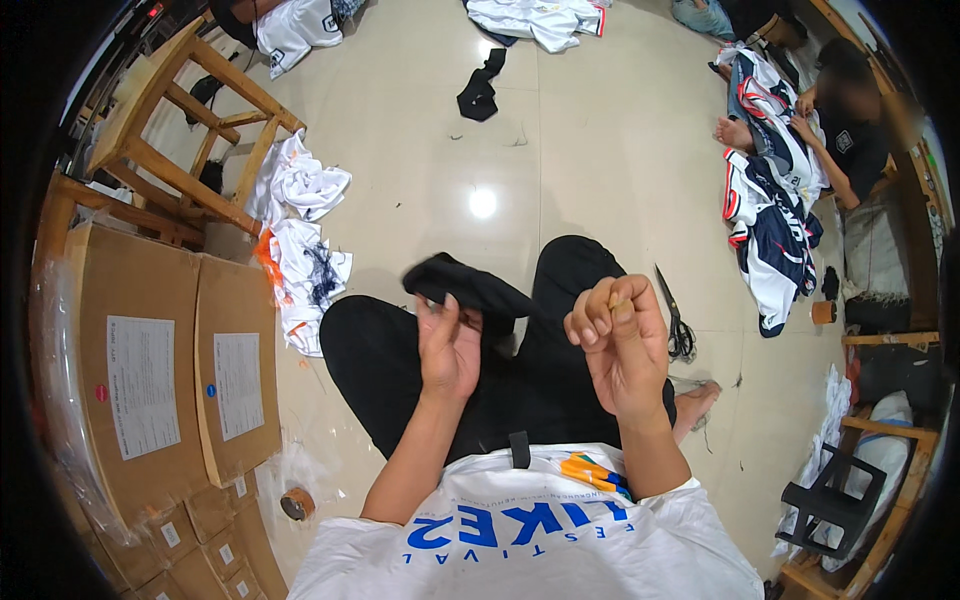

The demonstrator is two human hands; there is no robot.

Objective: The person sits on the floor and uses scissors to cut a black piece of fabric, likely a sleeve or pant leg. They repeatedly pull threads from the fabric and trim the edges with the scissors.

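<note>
My left hand [450,350] grips a folded piece of black cloth [468,283] above my crossed legs, thumb on the near side. The cloth's far left end is slightly blurred. My right hand [625,345] is raised to the right of it, fingers curled and thumb pressed to the fingertips. Whatever that pinch holds, if anything, is too small to make out. Black-handled scissors [680,330] lie on the floor just beyond my right knee, blades pointing away.
Cardboard boxes [235,370] and a wooden stool [150,140] stand left, near crumpled white garments [300,185]. A tape roll [297,504] lies by the boxes. Another black cloth piece [480,95] lies ahead. At right, a co-worker [850,130] sits handling jerseys [775,230].
</note>
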